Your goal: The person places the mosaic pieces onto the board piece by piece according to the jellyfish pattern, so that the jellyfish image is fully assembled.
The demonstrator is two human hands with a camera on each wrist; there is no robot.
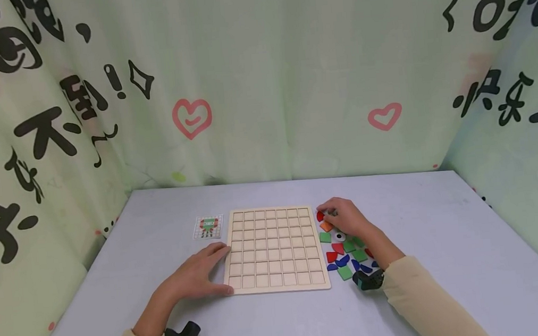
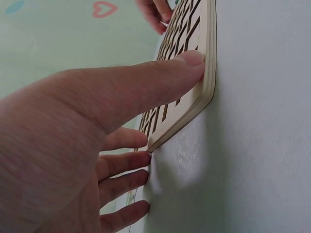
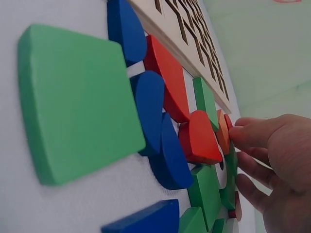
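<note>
A square wooden grid board (image 1: 274,249) lies on the table, its cells bare. At its left edge is my left hand (image 1: 196,274), fingers spread; in the left wrist view the thumb (image 2: 160,80) rests on the board's frame near a corner. To the right of the board lies a loose group of coloured wooden pieces, among them a green square (image 3: 80,104), a red piece (image 3: 199,138) and blue half-round pieces (image 3: 167,155). My right hand (image 1: 347,217) reaches to the far end of this group, fingertips beside a red piece (image 1: 320,216) and an orange piece (image 1: 326,226). Its fingers partly hide what lies beneath.
A small picture card (image 1: 208,227) with a red and green figure on a grid lies left of the board's far corner. A pale table (image 1: 283,327) carries everything. Printed curtains (image 1: 285,81) stand behind it and at both sides. Black cameras (image 1: 183,335) sit on the wrists.
</note>
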